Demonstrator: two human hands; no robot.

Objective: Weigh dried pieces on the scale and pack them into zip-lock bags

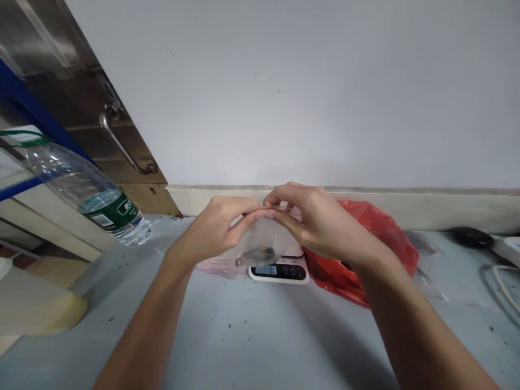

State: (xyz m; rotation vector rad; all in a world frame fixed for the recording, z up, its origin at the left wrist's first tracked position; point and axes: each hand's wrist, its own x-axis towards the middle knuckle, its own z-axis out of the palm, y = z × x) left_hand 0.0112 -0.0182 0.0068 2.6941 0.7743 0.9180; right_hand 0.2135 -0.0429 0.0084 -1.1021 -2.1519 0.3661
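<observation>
Between my two hands hangs a small clear plastic bag (266, 235), pinched along its top edge. My left hand (217, 225) is closed with thumb and finger on that edge. My right hand (312, 216) grips the same edge, its fingertips meeting those of the left. At the bag's bottom lies a small dark piece with a brownish end (255, 256), too blurred to name. Below and behind the bag sits a white digital scale (280, 275) whose display reads 0.0. More flat clear bags with red lines (217, 266) lie left of the scale.
A red plastic bag (382, 233) rests right of the scale, partly behind my right forearm. A large water bottle (85, 189) and a pale yellowish container (40, 303) stand at left. A black object (471, 236) and a white cable (504, 284) are at right. The wall (300, 97) rises behind.
</observation>
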